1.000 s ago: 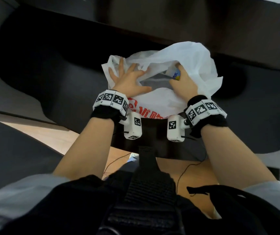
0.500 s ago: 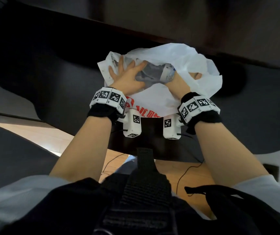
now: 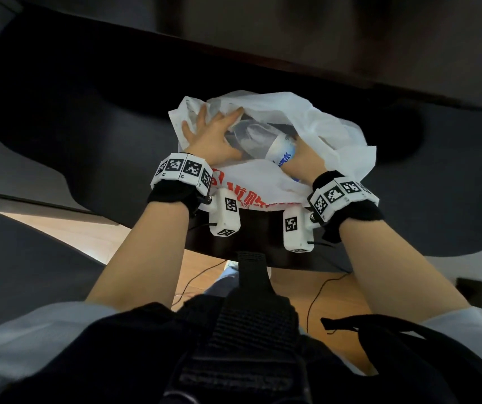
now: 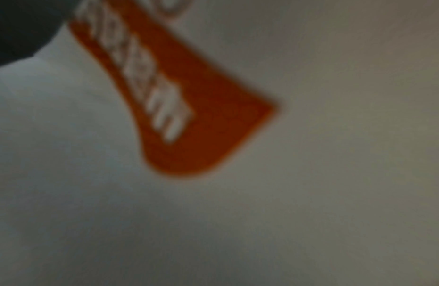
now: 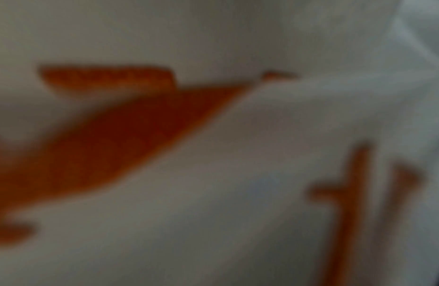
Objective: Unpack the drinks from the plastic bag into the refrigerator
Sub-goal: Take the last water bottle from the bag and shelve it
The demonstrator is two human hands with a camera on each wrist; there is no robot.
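Observation:
A white plastic bag with red print lies on a dark table in the head view. A clear water bottle with a white and blue label lies half out of the bag's mouth. My right hand grips the bottle at its label end, and the bottle hides its fingers. My left hand lies spread with straight fingers on the bag's left side, its fingertips at the bottle's far end. Both wrist views show only blurred white bag plastic with orange-red print.
A dark ledge overhangs the far side of the table. Below the table's near edge are a wooden floor and a thin black cable. The refrigerator is out of view.
My right hand has drawn the bottle out of the bag toward me, so more of its clear body and label shows. My left hand stays spread on the bag.

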